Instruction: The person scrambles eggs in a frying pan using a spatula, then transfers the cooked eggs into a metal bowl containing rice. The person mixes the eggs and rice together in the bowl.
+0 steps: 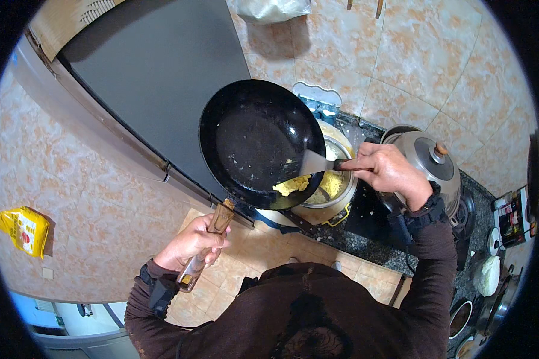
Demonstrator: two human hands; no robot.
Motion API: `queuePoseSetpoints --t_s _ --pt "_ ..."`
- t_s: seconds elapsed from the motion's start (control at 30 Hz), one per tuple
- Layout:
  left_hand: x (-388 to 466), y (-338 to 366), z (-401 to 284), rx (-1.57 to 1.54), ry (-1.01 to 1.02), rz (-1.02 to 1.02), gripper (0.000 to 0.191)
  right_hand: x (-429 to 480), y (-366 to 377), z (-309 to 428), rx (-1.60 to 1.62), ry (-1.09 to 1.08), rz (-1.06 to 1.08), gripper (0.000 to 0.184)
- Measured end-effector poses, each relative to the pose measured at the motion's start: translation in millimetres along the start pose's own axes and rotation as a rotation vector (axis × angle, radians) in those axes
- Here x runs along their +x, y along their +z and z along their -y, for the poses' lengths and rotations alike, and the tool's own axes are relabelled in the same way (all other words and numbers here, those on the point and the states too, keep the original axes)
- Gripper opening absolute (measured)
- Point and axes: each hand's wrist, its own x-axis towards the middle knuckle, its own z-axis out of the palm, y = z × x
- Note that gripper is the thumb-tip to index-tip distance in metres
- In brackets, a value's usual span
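Note:
My left hand grips the handle of a black frying pan, which is held tilted over the left side of a round pot. My right hand holds the dark handle of a metal spatula, its blade inside the pan near the right rim. Yellow scrambled egg lies at the pan's lower right edge, beside the blade. More yellow egg is in the pot, with part of a utensil among it. The pan hides the pot's left part.
Right of the pot stands a large steel pot with a glass-and-metal lid. Along the granite counter are a cabbage, a bowl and more pans. A grey appliance side stands at left. An egg tray is behind the pot.

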Motion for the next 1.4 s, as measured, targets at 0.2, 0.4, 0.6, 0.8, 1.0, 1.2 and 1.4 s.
queuePoseSetpoints --t_s 0.2,0.4,0.6,0.8,1.0,1.2,1.4 --pt "0.6 -1.2 -5.3 -0.014 -0.004 0.018 0.023 5.7 -5.0 -1.0 0.177 -0.154 -0.073 0.031" --pt "4.5 -2.4 -13.4 0.027 -0.006 0.018 0.025 25.7 -19.8 -10.6 0.059 -0.026 0.143 0.031" --pt "9.4 -6.5 -27.0 0.096 0.002 -0.014 0.025 37.6 -42.2 -10.4 -0.119 -0.132 0.175 0.033" --pt "13.5 -9.7 -31.9 0.112 0.005 -0.051 0.025 30.4 -59.0 -1.6 -0.306 -0.125 0.118 0.03" --pt "16.5 -13.0 -35.7 0.155 -0.003 -0.036 0.024 39.7 -36.6 -1.1 -0.185 -0.116 0.028 0.03" --pt "14.1 -11.9 -37.1 0.162 -0.038 -0.058 0.022 59.8 5.2 -20.0 0.024 -0.161 0.058 0.03" --pt "14.4 -13.6 -34.1 0.121 -0.048 -0.055 0.022 49.8 -11.7 -37.3 -0.124 -0.103 0.128 0.031"
